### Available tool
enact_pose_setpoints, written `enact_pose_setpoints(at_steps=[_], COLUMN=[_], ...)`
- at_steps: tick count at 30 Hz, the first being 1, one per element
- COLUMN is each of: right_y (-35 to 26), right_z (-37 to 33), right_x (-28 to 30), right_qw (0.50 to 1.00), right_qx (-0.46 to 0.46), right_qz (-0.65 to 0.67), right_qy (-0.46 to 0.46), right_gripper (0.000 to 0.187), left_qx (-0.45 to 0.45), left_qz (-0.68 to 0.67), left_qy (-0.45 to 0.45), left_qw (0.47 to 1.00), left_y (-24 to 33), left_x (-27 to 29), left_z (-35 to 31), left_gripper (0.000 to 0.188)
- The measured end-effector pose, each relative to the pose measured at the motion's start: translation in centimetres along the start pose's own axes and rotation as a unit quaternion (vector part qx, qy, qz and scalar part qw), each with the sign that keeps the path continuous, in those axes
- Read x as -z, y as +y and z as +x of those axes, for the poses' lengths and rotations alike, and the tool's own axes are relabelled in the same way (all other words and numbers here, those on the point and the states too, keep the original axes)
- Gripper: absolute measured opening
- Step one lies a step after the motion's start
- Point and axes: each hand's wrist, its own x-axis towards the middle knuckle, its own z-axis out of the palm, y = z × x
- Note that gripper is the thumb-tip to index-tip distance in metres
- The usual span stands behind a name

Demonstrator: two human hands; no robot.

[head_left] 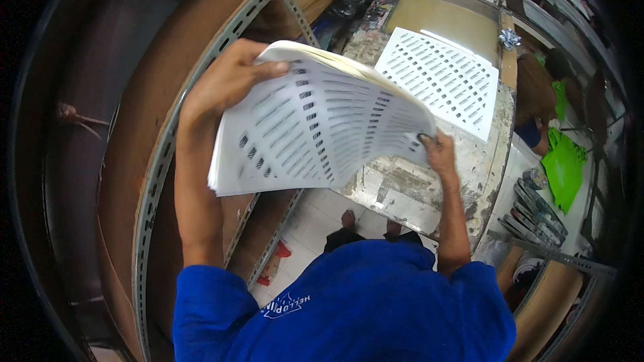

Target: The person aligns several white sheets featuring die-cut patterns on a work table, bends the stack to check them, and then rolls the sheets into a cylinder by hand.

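A stack of white printed sheets (349, 117) is held up in front of me, bowed between both hands. My left hand (231, 77) grips its upper left edge, with the thumb on the printed face. Near the right end, my right hand (439, 152) pinches the lower corner. Rows of dark patches and fine lines cover the front sheet. Beyond the stack, another printed sheet (446, 77) lies flat on the stained worktable (469, 174).
A framed yellowish panel (443, 15) lies at the table's far end. Slotted metal shelving (157, 181) with brown boards stands close on my left. A silver bow (509, 39) sits at the table's right edge. Bright green cloth (563, 167) and several stacked flat items (533, 218) are on the right.
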Motion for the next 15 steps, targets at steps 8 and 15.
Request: enact_pose_setpoints(at_steps=[8, 15], right_y=[-13.2, -5.7], right_z=[6.1, 10.6], right_x=[12.7, 8.7], right_qw=[0.954, 0.831], right_qx=[-0.022, -0.162], right_qz=[-0.224, -0.465], right_qy=[-0.197, -0.260], right_gripper=[0.030, 0.047], left_qx=[0.088, 0.182], left_qz=[-0.335, -0.462], left_qy=[0.009, -0.077], left_qw=[0.938, 0.864], left_y=[-11.8, -28.6], left_x=[-3.8, -16.7], left_z=[1.3, 6.2], left_gripper=[0.027, 0.031])
